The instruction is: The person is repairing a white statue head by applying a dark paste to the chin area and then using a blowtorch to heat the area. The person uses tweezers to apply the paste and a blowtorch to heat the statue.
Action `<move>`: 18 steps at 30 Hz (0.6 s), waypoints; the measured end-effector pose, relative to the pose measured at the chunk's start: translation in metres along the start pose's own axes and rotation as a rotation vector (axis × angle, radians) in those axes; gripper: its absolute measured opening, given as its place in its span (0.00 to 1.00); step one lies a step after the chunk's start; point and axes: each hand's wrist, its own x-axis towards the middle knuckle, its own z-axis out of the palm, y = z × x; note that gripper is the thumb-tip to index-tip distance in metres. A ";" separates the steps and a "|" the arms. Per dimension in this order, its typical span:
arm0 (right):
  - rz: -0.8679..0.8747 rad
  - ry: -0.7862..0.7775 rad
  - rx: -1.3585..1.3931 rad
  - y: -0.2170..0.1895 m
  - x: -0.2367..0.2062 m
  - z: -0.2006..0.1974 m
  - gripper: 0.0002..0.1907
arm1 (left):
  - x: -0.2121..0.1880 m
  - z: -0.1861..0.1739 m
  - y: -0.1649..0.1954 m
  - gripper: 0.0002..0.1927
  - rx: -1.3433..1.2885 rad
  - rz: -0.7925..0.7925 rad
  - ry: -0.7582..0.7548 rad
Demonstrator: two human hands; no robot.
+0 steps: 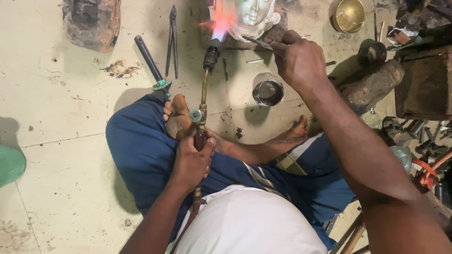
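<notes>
Gripping the dark handle of a long brass gas torch point(204, 89), the left hand point(192, 162) is closed in a fist around it above the lap, with the torch's black nozzle pointing away and a blue-and-orange flame point(220, 21) playing against a silvery metal face casting point(254, 16) that rests on a dark block on the floor. Farther out, the right hand point(297, 59) is closed on thin metal tweezers point(257, 42), whose tips reach toward the casting's lower edge, just beside the flame. Between the two arms a small round metal cup point(268, 91) stands on the pale stained floor point(56, 108). Long dark tongs point(173, 40) lie left of the torch, and a brass bowl point(347, 15) sits at the top right.
</notes>
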 end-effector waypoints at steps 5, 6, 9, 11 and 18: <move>0.018 -0.049 -0.038 0.000 0.003 0.003 0.11 | 0.001 -0.002 -0.004 0.13 -0.082 0.012 -0.052; 0.017 -0.052 -0.033 0.000 0.004 0.003 0.10 | 0.002 -0.003 -0.004 0.12 -0.076 0.029 -0.054; 0.022 -0.066 -0.023 0.000 0.004 0.004 0.10 | 0.003 -0.003 -0.005 0.11 -0.053 0.050 -0.052; 0.029 -0.077 -0.022 0.000 0.006 0.005 0.11 | 0.004 -0.002 -0.005 0.13 -0.029 0.030 -0.035; 0.032 -0.076 0.011 -0.002 0.008 0.008 0.11 | 0.004 -0.003 -0.004 0.13 -0.019 0.018 -0.031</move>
